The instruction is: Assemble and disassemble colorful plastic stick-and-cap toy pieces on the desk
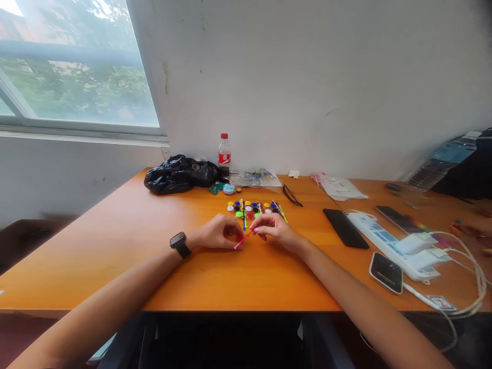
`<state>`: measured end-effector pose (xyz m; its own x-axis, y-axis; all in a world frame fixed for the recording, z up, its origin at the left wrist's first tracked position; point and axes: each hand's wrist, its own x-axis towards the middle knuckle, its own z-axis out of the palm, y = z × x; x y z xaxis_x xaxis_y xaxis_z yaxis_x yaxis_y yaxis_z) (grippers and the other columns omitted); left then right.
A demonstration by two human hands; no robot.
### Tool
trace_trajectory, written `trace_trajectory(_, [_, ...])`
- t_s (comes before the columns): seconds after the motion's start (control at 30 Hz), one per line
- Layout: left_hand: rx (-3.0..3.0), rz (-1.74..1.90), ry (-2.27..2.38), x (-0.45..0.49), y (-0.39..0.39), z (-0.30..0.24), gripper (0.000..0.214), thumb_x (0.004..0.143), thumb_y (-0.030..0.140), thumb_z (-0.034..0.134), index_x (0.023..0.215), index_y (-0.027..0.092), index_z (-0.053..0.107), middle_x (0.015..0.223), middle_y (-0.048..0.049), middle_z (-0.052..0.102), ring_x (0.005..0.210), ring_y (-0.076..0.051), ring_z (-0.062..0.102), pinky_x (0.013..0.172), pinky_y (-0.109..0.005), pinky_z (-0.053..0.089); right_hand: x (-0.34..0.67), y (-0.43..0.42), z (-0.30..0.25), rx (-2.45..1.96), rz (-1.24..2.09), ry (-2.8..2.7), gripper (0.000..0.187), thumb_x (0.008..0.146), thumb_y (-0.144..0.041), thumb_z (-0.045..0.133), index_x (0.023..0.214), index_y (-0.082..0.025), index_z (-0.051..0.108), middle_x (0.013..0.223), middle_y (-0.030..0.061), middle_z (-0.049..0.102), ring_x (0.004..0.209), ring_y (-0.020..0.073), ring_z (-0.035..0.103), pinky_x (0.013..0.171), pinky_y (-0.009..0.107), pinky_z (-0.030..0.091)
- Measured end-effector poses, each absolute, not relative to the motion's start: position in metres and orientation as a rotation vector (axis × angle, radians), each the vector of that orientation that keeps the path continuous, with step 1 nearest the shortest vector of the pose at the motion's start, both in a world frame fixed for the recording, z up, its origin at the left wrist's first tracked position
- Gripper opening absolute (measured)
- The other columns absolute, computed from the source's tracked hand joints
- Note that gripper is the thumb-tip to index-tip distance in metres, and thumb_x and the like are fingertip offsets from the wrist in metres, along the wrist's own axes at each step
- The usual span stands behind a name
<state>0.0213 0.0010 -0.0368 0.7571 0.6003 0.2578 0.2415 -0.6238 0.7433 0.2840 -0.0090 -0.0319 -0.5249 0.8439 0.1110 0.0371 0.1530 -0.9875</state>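
Close together above the middle of the wooden table [184, 287] are both my hands. My left hand [220, 232], with a black smartwatch [180, 245] on its wrist, is curled with thumb and fingers closed on a thin red plastic stick [243, 240]. My right hand [277, 230] pinches the same stick's upper right end between thumb and fingertips. The stick slants down to the left, and the fingers hide part of it. Just behind my hands lie several small coloured plastic discs [249, 209] in rows, with thin coloured sticks [243, 210] among them.
At the back are a black plastic bag [172, 174], a cola bottle [224, 154], clear plastic packaging [251, 178] and glasses [292, 196]. On the right lie a black phone [345, 228], a white power strip [384, 241] with cables and a white-edged device [386, 272]. Another person's hand [476, 228] shows blurred.
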Motion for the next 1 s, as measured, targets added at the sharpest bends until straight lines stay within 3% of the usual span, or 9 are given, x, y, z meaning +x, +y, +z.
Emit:
trace_trajectory(0.13, [2.193, 0.624, 0.535, 0.021, 0.000, -0.036, 0.028, 0.087, 0.037, 0.080, 0.104, 0.015, 0.080, 0.092, -0.0064, 0.076, 0.075, -0.013, 0.060, 0.066, -0.023, 0.044, 0.283, -0.008, -0.034, -0.854, 1.472, -1.716, 0.022, 0.079, -0.034, 0.084, 0.091, -0.016, 0.082, 0.082, 0.0050, 0.075, 0.060, 0.0110, 0.055, 0.056, 0.026, 0.043])
trace_trajectory(0.3, [2.214, 0.592, 0.441, 0.021, 0.001, -0.029, 0.045, 0.074, 0.044, 0.092, 0.109, 0.018, 0.080, 0.103, -0.0082, 0.076, 0.089, -0.019, 0.066, 0.079, -0.027, 0.050, 0.280, -0.006, -0.042, -0.950, 1.479, -1.732, 0.025, 0.076, -0.036, 0.086, 0.090, -0.016, 0.081, 0.080, 0.0054, 0.076, 0.061, 0.0119, 0.058, 0.056, 0.025, 0.045])
trace_trajectory(0.43, [2.235, 0.578, 0.427, 0.020, 0.000, -0.024, 0.055, 0.067, 0.052, 0.096, 0.109, 0.019, 0.080, 0.102, -0.0077, 0.076, 0.089, -0.020, 0.066, 0.080, -0.028, 0.050, 0.278, -0.006, -0.047, -1.045, 1.464, -1.756, 0.022, 0.076, -0.035, 0.083, 0.088, -0.016, 0.079, 0.079, 0.0052, 0.076, 0.059, 0.0129, 0.059, 0.054, 0.025, 0.045])
trace_trajectory(0.67, [2.234, 0.613, 0.627, 0.024, -0.002, -0.035, 0.040, 0.088, 0.054, 0.080, 0.103, 0.017, 0.081, 0.091, -0.0062, 0.075, 0.076, -0.015, 0.062, 0.069, -0.025, 0.046, 0.276, -0.010, -0.043, -1.041, 1.330, -1.869, 0.019, 0.079, -0.034, 0.078, 0.088, -0.017, 0.077, 0.069, 0.0002, 0.067, 0.057, 0.0118, 0.054, 0.054, 0.025, 0.040])
trace_trajectory(1.0, [2.369, 0.657, 0.693, 0.027, -0.004, -0.036, 0.033, 0.091, 0.051, 0.076, 0.098, 0.019, 0.080, 0.083, -0.0039, 0.073, 0.068, -0.012, 0.057, 0.064, -0.024, 0.042, 0.276, -0.009, -0.043, -0.961, 1.330, -1.968, 0.016, 0.079, -0.033, 0.077, 0.081, -0.018, 0.071, 0.069, -0.0009, 0.064, 0.058, 0.0113, 0.050, 0.055, 0.024, 0.036])
